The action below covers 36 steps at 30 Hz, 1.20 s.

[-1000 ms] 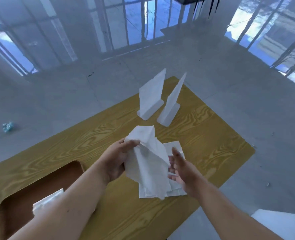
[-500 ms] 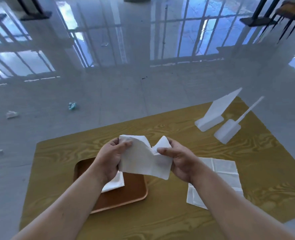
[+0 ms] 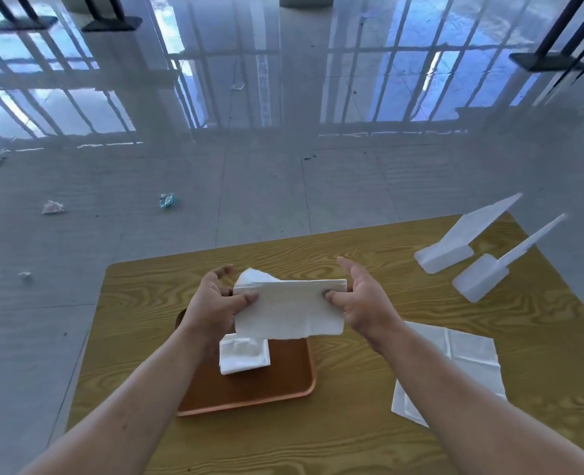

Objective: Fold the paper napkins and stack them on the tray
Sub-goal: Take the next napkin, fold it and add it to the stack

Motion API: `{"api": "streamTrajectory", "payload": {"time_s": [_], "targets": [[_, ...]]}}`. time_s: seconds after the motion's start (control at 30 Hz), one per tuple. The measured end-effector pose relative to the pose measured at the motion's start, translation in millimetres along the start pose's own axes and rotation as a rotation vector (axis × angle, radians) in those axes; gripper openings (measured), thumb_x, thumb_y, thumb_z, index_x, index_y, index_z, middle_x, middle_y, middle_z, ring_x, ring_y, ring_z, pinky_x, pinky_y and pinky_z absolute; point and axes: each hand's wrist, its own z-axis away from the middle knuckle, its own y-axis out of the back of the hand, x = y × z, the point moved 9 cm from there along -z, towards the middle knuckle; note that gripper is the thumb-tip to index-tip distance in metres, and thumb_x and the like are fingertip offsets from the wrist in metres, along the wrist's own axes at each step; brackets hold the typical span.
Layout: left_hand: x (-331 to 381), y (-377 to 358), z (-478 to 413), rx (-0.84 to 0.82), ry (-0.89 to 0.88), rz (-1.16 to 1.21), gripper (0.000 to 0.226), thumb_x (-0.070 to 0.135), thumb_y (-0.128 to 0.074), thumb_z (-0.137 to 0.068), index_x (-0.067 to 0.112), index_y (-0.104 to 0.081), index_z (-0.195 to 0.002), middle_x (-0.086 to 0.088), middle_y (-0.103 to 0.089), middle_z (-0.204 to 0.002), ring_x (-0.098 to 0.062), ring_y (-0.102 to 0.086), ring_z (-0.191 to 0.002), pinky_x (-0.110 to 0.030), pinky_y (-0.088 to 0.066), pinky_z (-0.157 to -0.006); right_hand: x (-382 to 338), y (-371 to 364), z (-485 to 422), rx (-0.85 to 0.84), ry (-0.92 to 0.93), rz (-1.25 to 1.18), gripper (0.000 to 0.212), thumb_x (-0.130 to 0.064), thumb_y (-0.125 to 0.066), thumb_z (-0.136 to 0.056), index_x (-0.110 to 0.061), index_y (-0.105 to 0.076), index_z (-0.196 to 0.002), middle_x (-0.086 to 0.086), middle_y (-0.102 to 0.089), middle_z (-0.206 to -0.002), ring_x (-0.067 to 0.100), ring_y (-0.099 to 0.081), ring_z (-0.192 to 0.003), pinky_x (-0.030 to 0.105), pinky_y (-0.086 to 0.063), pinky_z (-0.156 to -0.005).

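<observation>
- Folded paper napkin (image 3: 288, 308) hangs between both pinches, above the tray (image 3: 283, 378).
- Left hand (image 3: 215, 303) and right hand (image 3: 366, 299) each pinch one end.
- Layers bulging beside the left pinch may spring open if it slackens.
- A skewed release could miss the stacked napkin (image 3: 244, 356) below.

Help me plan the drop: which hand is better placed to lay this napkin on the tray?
Left, probably. The left hand pinches the napkin above the tray and its stack; the right hand holds the other end, out past the tray's right edge.
</observation>
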Motion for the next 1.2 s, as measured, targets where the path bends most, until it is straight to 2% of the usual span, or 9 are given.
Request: {"api": "streamTrajectory", "payload": {"time_s": [0.17,0.27,0.4,0.57,0.73,0.9,1.03,1.1,1.2], "targets": [[4.7,-4.2,-9.2,-0.077,-0.093,-0.249,0.060,0.007,-0.086,-0.085,0.015,-0.061,-0.138,0.003,-0.078,-0.071,-0.015,-0.078,-0.074,-0.028,-0.064,-0.073,-15.0,9.3,-4.0,0.005,0.075,0.256,0.059,-0.013,-0.069,-0.093,-0.027,-0.054,-0.148,0.003,-0.075,-0.109,0.018,-0.072,-0.102,0.036,-0.058,-0.093],[10.8,-5.4,-10.4,-0.049,-0.124,-0.417,0.034,0.016,-0.088,-0.084,0.026,-0.074,-0.113,-0.001,-0.081,-0.080,-0.027,-0.079,-0.082,-0.049,-0.064,-0.086,-21.1,13.0,-3.9,0.011,0.097,0.416,0.039,-0.015,-0.065,-0.092,-0.030,-0.068,-0.128,0.002,-0.076,-0.103,0.019,-0.072,-0.095,0.038,-0.059,-0.082],[29.5,-10.4,-5.1,0.040,-0.253,-0.663,0.012,0.035,-0.084,-0.083,0.041,-0.074,-0.082,0.016,-0.077,-0.078,-0.006,-0.070,-0.068,-0.031,-0.053,-0.065,-25.1,15.8,-2.6,0.017,0.136,0.596,0.024,-0.012,-0.059,-0.089,-0.029,-0.074,-0.085,-0.011,-0.071,-0.090,0.010,-0.064,-0.080,0.022,-0.045,-0.057],[65.5,-27.4,1.3,0.109,-0.468,-0.865,0.009,0.041,-0.079,-0.089,0.037,-0.072,-0.086,0.010,-0.066,-0.112,-0.015,-0.051,-0.114,-0.033,-0.040,-0.094,-16.6,13.4,0.1,-0.053,0.112,0.797,0.021,-0.010,-0.058,-0.080,-0.022,-0.075,-0.078,-0.006,-0.069,-0.092,0.011,-0.059,-0.075,0.023,-0.043,-0.057],[88.3,-54.7,7.9,0.008,-0.527,-0.825,0.008,0.043,-0.075,-0.092,0.039,-0.068,-0.089,0.013,-0.071,-0.103,-0.015,-0.061,-0.103,-0.034,-0.044,-0.081,1.8,-1.1,6.4,-0.214,-0.017,0.782,0.011,-0.020,-0.062,-0.081,-0.026,-0.069,-0.087,-0.008,-0.070,-0.087,0.009,-0.060,-0.069,0.025,-0.045,-0.054],[99.2,-76.8,15.7,-0.101,-0.529,-0.820,0.009,0.045,-0.074,-0.090,0.039,-0.068,-0.091,0.020,-0.073,-0.095,-0.004,-0.064,-0.091,-0.031,-0.048,-0.072,-11.2,-8.2,8.6,-0.124,0.124,0.748,0.020,-0.019,-0.059,-0.092,-0.025,-0.070,-0.107,-0.012,-0.074,-0.093,0.007,-0.068,-0.081,0.030,-0.059,-0.069],[110.0,-76.4,17.4,-0.031,-0.601,-0.881,0.009,0.042,-0.073,-0.090,0.038,-0.066,-0.090,0.017,-0.064,-0.076,-0.005,-0.056,-0.068,-0.027,-0.038,-0.060,-6.8,-13.4,7.8,-0.165,0.069,0.622,0.021,-0.016,-0.055,-0.091,-0.024,-0.074,-0.097,-0.008,-0.070,-0.075,0.011,-0.057,-0.059,0.027,-0.046,-0.052],[112.2,-69.3,15.2,0.047,-0.623,-0.888,0.010,0.038,-0.072,-0.093,0.034,-0.068,-0.100,0.015,-0.065,-0.096,-0.013,-0.060,-0.093,-0.026,-0.039,-0.074,-2.6,-17.0,9.0,-0.199,-0.005,0.476,0.020,-0.014,-0.057,-0.090,-0.020,-0.075,-0.084,-0.007,-0.064,-0.067,0.011,-0.051,-0.057,0.024,-0.043,-0.051],[96.6,-51.0,6.6,0.157,-0.521,-0.912,0.050,0.043,-0.076,-0.090,0.026,-0.057,-0.132,-0.001,-0.057,-0.139,-0.027,-0.051,-0.131,-0.034,-0.039,-0.100,2.7,-26.3,12.5,-0.257,-0.134,0.099,0.022,-0.005,-0.056,-0.091,-0.010,-0.077,-0.088,0.000,-0.073,-0.077,0.016,-0.066,-0.072,0.027,-0.059,-0.064]]}}
